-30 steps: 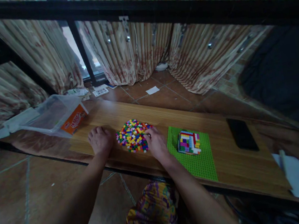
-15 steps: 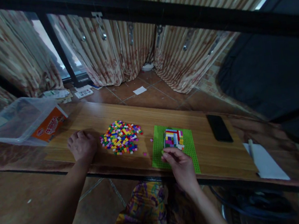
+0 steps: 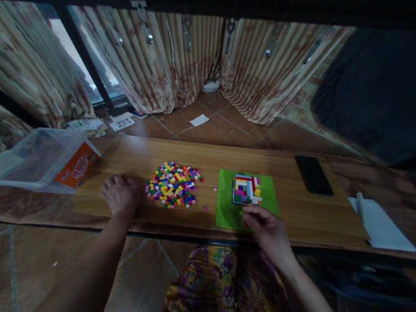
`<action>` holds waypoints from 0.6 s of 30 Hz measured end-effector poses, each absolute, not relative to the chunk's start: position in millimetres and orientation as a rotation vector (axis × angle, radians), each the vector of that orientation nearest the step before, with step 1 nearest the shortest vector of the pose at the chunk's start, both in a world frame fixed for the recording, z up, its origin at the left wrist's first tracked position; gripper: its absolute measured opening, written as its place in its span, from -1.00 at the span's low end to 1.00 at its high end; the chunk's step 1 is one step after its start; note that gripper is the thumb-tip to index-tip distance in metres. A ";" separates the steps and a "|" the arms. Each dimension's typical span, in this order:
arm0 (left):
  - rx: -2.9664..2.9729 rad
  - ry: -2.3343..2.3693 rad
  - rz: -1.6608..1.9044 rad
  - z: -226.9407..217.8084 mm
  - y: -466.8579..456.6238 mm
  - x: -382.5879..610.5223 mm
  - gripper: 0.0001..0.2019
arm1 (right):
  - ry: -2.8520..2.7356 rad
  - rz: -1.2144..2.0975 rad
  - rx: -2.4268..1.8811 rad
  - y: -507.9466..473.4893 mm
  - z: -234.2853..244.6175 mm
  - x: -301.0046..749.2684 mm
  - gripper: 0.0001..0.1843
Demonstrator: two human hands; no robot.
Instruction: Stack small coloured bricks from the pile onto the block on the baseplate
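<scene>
My right hand (image 3: 265, 227) hovers over the near part of a green studded baseplate (image 3: 226, 209), thumb and fingertips pinched together. Whatever lies between those fingertips is too small to make out. Just beyond them, a low block of multicoloured building bricks (image 3: 247, 189) stands on the baseplate. My left hand (image 3: 121, 193) rests palm down on the wooden table, its fingers stretched out and holding nothing. To its right spreads a pile of small loose bricks (image 3: 174, 185). Two pink bricks (image 3: 206, 208) lie apart, between pile and baseplate.
A clear plastic bin (image 3: 39, 160) with an orange label stands at the table's left end. Right of the baseplate lies a black phone (image 3: 313, 174). Farther right are white paper (image 3: 387, 228) and a pale, slim object (image 3: 361, 208). A dark bar crosses above the table.
My right hand has shifted right and slightly towards me over the baseplate, leaving the brick block's near left corner. My left hand stays resting on the table. The whole view has shifted slightly.
</scene>
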State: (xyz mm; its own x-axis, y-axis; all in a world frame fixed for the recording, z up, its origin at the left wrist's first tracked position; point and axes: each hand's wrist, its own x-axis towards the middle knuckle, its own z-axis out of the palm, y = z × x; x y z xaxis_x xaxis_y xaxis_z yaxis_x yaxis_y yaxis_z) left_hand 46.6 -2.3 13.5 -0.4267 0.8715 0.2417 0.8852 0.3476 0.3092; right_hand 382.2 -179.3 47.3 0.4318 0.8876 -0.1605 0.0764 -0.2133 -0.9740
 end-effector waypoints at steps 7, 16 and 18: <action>-1.632 -2.559 -0.579 9.9 -1.5 46.5 -0.60 | -1.450 0.846 -1.610 -157.5 34.2 325.9 -0.83; -1.628 -2.560 -0.629 7.1 -1.6 46.2 -0.60 | -1.812 0.668 -1.656 -106.1 26.7 311.9 -0.79; -1.631 -2.557 -0.639 6.7 -1.6 46.1 -0.60 | -1.792 0.624 -1.668 -97.5 27.0 311.7 -0.78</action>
